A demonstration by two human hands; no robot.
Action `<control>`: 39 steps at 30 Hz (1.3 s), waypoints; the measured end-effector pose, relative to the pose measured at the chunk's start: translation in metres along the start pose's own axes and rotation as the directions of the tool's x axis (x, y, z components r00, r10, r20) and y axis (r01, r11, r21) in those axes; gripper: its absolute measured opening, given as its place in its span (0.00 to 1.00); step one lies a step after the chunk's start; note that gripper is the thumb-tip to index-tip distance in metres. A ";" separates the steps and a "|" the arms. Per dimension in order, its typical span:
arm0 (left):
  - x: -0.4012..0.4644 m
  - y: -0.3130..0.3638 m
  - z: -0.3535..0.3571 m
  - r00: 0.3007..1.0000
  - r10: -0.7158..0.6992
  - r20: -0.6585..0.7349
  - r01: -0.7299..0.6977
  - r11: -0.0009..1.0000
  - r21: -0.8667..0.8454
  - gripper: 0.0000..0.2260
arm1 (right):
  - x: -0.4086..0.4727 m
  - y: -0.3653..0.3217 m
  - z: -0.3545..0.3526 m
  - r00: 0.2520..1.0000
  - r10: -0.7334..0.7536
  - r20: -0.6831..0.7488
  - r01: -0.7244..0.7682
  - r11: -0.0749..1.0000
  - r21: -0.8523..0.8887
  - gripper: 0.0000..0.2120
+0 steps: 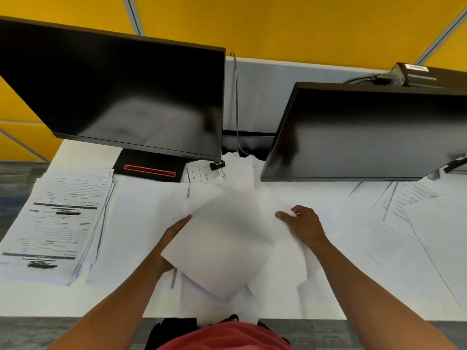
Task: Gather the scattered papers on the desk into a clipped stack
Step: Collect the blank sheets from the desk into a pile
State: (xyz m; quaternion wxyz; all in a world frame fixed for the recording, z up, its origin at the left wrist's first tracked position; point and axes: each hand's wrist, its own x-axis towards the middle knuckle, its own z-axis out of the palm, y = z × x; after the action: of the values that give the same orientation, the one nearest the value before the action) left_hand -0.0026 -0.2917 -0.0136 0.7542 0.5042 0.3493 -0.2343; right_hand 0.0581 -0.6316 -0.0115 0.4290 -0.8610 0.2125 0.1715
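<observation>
Yellow partition panels back a white surface [141,223] carrying two dark monitors, and at its far left lies a printed stack [58,223] squared but apparently unclipped. At the centre the left hand [174,232] lies along the left edge of a tilted sheaf of blank sheets [222,241], its fingers hidden beneath, while the right hand [300,222] pinches loose paper just beside the sheaf; more printed pages [409,205] sprawl at the right. Gathering looks to be mid-way: next the right-hand pages need pulling in, the edges squaring, then the binder clip [217,164] lying under the left monitor [113,92] fetched.
</observation>
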 end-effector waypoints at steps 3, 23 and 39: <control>-0.005 0.003 0.001 0.992 -0.079 0.094 0.067 0.990 0.125 0.18 | -0.001 -0.018 0.003 0.998 -0.044 0.044 0.040 0.994 0.099 0.21; 0.008 -0.023 -0.005 0.988 0.061 -0.144 0.000 0.920 0.391 0.19 | -0.031 0.084 -0.050 0.921 0.140 0.363 -0.302 0.846 0.439 0.16; -0.029 0.008 0.043 0.964 0.220 0.152 -0.267 0.795 0.544 0.12 | -0.038 0.029 0.023 0.944 -0.103 0.313 0.003 0.952 0.305 0.48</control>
State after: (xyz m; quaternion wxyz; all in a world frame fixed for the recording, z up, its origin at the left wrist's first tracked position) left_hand -0.0027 -0.3278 0.0238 0.6105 0.7336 0.1667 -0.2475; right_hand 0.0085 -0.6204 -0.0255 0.5884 -0.7512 0.1389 0.2649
